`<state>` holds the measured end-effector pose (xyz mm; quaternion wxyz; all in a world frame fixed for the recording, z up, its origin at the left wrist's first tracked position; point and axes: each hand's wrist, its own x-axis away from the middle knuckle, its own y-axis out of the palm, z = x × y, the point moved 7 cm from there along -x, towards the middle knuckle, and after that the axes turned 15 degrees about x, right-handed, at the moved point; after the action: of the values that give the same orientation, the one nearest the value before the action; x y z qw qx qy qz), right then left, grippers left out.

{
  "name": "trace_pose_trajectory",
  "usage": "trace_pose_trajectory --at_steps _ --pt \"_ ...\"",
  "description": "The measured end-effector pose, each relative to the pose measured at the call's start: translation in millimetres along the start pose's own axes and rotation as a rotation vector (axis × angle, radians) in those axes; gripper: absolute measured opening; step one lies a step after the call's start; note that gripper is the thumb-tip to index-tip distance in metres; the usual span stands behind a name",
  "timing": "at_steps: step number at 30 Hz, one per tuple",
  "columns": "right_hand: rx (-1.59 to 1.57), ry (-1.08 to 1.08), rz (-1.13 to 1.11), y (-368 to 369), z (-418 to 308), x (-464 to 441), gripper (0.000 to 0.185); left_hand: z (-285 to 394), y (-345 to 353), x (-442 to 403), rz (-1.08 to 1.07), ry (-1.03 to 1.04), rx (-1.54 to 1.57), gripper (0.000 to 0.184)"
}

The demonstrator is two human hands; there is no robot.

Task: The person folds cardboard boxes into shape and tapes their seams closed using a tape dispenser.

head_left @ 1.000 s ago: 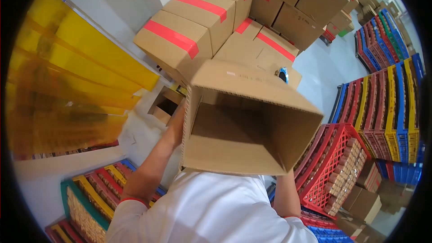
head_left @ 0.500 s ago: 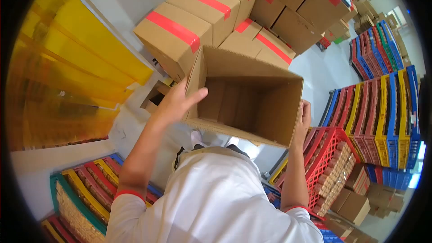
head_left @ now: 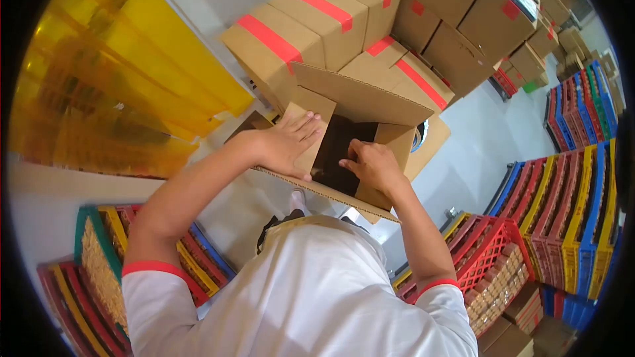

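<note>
The box (head_left: 360, 92) at the centre is matt brown corrugated cardboard, its cut edges ridged. Glossy red tape (head_left: 322, 8) crosses smooth cardboard cartons (head_left: 291, 30) at the top. Upper left, the yellow curtain (head_left: 142, 46) looks like shiny, translucent plastic.

Two hands (head_left: 291, 147), one open box (head_left: 362, 90), three red-taped boxes (head_left: 325, 18) in a row, one shoe (head_left: 298, 199)

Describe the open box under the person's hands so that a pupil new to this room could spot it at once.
Find the red-taped cartons at the upper middle. Just below them, beyond the white shirt, is a brown box, with the left hand flat on its left flap and the right hand by the right one. Unlike those closed cartons, it gapes open, with no tape visible.
</note>
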<state>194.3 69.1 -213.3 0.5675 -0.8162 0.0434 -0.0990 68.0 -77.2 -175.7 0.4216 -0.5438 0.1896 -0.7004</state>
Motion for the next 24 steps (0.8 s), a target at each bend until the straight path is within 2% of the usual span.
trace_pose_trajectory --at_steps 2,4,5,6,7,8,10,11,13,15,16,17,19,21,24 --pt "-0.051 -0.009 -0.068 -14 -7 1 0.037 -8 -3 -2 -0.03 -0.046 -0.075 0.114" --pt "-0.435 0.036 -0.101 -21 -1 5 0.037 -8 -9 5 -0.115 0.025 0.075 0.108" --pt "-0.426 0.001 -0.112 -29 -3 10 0.037 -12 -16 11 -0.027 0.063 0.198 0.097" --pt "-0.556 -0.072 -0.111 -42 -8 20 0.04 -21 -13 20 -0.006 0.033 0.215 0.097" --pt "-0.689 -0.144 -0.119 -55 -18 27 0.045 -34 -19 33 0.212 0.021 0.483 0.09" --pt "-0.689 -0.174 -0.145 -72 -34 35 0.045 -51 -18 51 0.434 0.011 0.744 0.084" --pt "-0.447 -0.482 -0.234 -100 -83 56 0.045 -92 -1 91 0.884 0.005 1.237 0.071" --pt "-0.443 -0.499 -0.245 -98 -95 53 0.045 -114 14 109 1.121 0.017 1.47 0.064" --pt "0.142 -0.572 -0.314 -78 -125 52 0.046 -158 122 113 1.392 -0.186 1.73 0.047" --pt "0.189 -0.63 -0.294 -65 -147 47 0.046 -198 282 101 1.402 -0.492 1.741 0.045" --pt "0.215 -0.672 -0.264 -61 -159 43 0.045 -201 357 96 1.178 -0.597 1.846 0.048" --pt "0.157 -0.723 -0.211 -75 -175 40 0.039 -176 406 109 1.121 -0.869 2.016 0.051" --pt "0.089 -0.807 -0.209 -95 -206 32 0.037 -131 475 133 1.245 -0.874 2.166 0.056" --pt "0.019 -0.895 -0.223 -96 -236 14 0.036 -98 536 154 1.287 -1.01 2.316 0.057" --pt "0.031 -0.972 -0.286 -72 -280 -27 0.033 -75 610 178 1.406 -1.051 2.269 0.057"
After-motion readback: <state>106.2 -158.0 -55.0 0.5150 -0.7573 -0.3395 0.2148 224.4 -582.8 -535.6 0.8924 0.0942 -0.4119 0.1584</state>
